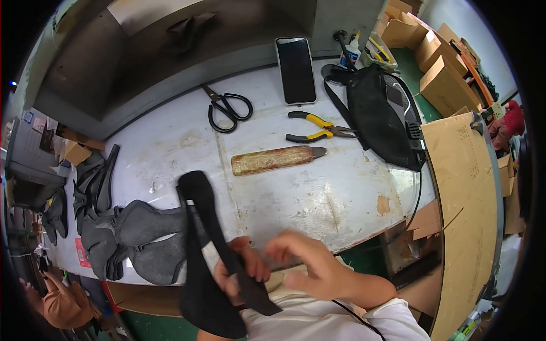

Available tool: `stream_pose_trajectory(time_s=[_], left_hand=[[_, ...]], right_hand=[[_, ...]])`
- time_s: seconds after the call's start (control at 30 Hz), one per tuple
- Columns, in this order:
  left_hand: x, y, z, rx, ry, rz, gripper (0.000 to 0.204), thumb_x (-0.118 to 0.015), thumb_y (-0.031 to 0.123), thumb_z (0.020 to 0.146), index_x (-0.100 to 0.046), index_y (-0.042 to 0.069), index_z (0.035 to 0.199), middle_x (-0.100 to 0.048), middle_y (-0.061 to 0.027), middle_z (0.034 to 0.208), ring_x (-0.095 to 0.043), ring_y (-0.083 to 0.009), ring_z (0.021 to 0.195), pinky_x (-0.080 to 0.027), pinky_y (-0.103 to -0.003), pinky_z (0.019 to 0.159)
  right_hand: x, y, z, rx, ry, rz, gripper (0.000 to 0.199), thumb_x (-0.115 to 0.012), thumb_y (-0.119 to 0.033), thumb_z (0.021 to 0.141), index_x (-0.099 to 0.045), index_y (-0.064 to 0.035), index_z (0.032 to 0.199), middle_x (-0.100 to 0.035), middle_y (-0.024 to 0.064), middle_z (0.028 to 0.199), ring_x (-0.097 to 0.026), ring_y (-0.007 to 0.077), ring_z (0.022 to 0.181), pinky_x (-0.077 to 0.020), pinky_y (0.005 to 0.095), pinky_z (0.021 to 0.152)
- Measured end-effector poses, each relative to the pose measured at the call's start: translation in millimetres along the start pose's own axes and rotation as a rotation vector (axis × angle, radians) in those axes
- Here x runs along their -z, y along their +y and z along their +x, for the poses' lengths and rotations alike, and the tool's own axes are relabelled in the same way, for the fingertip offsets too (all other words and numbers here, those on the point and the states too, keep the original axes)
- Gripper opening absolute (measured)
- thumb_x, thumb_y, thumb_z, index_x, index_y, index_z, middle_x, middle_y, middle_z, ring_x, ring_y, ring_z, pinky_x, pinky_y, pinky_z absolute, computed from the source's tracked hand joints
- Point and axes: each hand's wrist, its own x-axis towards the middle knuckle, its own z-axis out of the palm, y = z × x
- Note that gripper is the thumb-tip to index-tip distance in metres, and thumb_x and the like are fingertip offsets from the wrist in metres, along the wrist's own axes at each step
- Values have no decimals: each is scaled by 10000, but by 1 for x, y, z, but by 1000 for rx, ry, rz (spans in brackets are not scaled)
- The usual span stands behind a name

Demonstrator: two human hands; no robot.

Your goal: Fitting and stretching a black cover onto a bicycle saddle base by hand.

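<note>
My left hand (250, 262) is closed round a black, flat, insole-shaped piece (211, 292), held upright at the table's near edge. It seems folded or doubled, with a narrow gap between its two layers. My right hand (310, 260) is beside it, a short way to the right, thumb and fingers apart, with nothing seen in it; its fingertips are smeared by motion. Left of the held piece lies a pile of dark grey insole-shaped pieces (149, 224). Beyond my hands rests a knife with a tape-wrapped handle (273, 160).
On the white table (307, 204) lie black-handled scissors (223, 111), yellow-and-black pliers (318, 128), a phone (296, 71) and a black mesh bag (378, 116). A glue bottle (351, 52) stands behind. Cardboard (460, 216) is at right. Another person (65, 304) is at lower left.
</note>
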Motion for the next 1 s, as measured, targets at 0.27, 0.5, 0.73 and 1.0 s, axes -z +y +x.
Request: stream_pose_trajectory(time_s=[0.27,0.5,0.73,1.0], left_hand=[[-17,7,-12,143,-59,7,889,-837,63,624,-384,48,1389,-587,-57,1153,-587,-190,1110,-458,-322,964],[-58,19,-19,157,212,92,775,-713,118,791,-310,69,1452,-411,-132,1456,-418,-251,1348,-318,-425,1143],[-66,38,-12,222,30,421,643,-614,182,886,-343,18,1446,-455,-145,1410,-437,-228,1321,-317,-377,1129],[-50,37,-44,357,154,596,517,-611,220,918,-458,-35,1340,-541,-145,1293,-524,-211,1221,-405,-367,1046]], right_hand=[[-21,-5,0,66,117,-437,192,-722,-110,856,-570,-35,768,-551,94,525,-560,260,409,-397,319,389],[-16,-6,5,18,112,-344,155,-699,-119,882,-590,-38,807,-569,94,563,-567,213,429,-388,295,403],[-9,-19,4,-350,-38,278,167,-619,-152,964,-604,-16,869,-597,20,676,-493,43,589,-393,225,518],[3,-18,5,-167,-153,-219,189,-594,-179,983,-615,-17,887,-573,3,645,-486,40,588,-392,227,511]])
